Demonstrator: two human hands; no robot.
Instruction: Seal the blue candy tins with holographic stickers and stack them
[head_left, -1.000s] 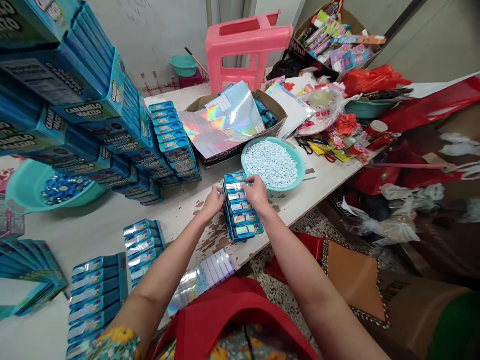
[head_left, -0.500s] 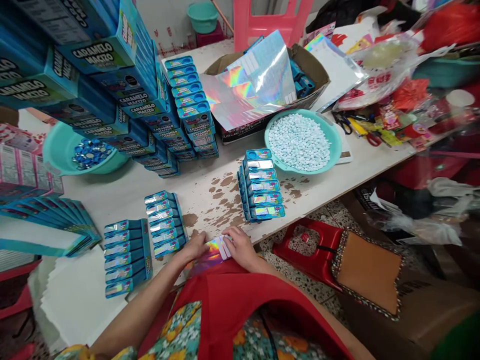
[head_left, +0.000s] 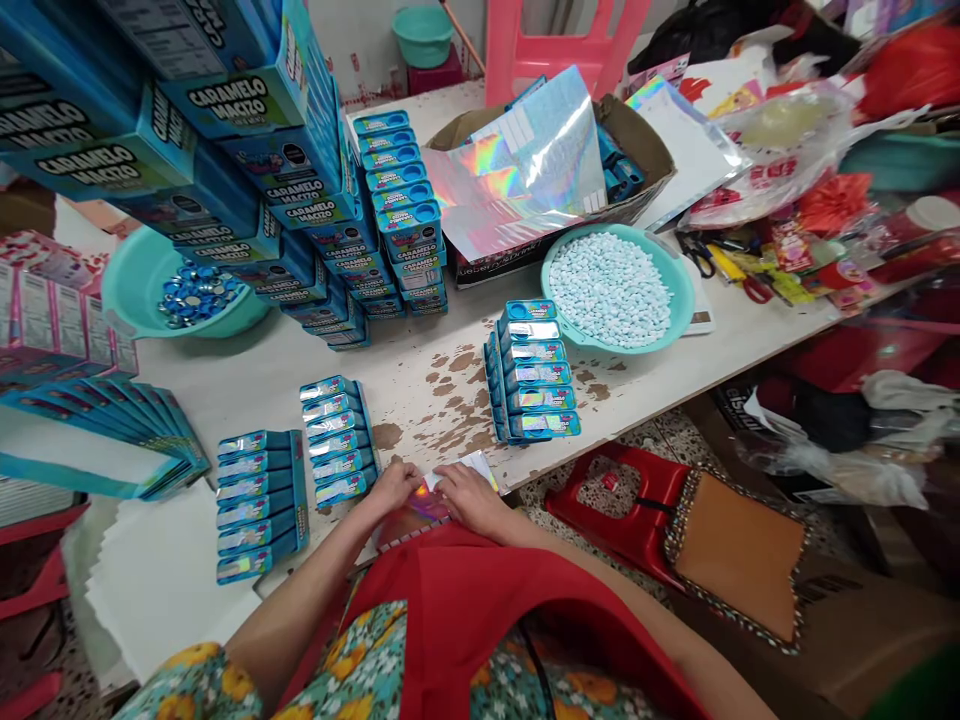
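Both hands rest at the near edge of the white table [head_left: 247, 385] on a holographic sticker sheet [head_left: 457, 480]. My left hand [head_left: 394, 488] pinches the sheet's left side with curled fingers. My right hand [head_left: 469, 497] lies on its right part, fingers bent and pressing on it. Just beyond the hands stands a stack of small blue candy boxes [head_left: 534, 372]. Two more rows of the same boxes [head_left: 336, 440] lie to the left of my left hand.
A teal bowl of pale blue candies [head_left: 611, 288] sits behind the stack. Tall piles of blue "Caramelo Macizo" cartons [head_left: 225, 150] fill the left. A cardboard box with holographic sheets [head_left: 525, 165], another teal bowl [head_left: 150, 290] and clutter at right surround the table.
A second ago both hands were on the stack of blue boxes by the candy bowl. They drew back to the table's near edge and took hold of the holographic sheet.
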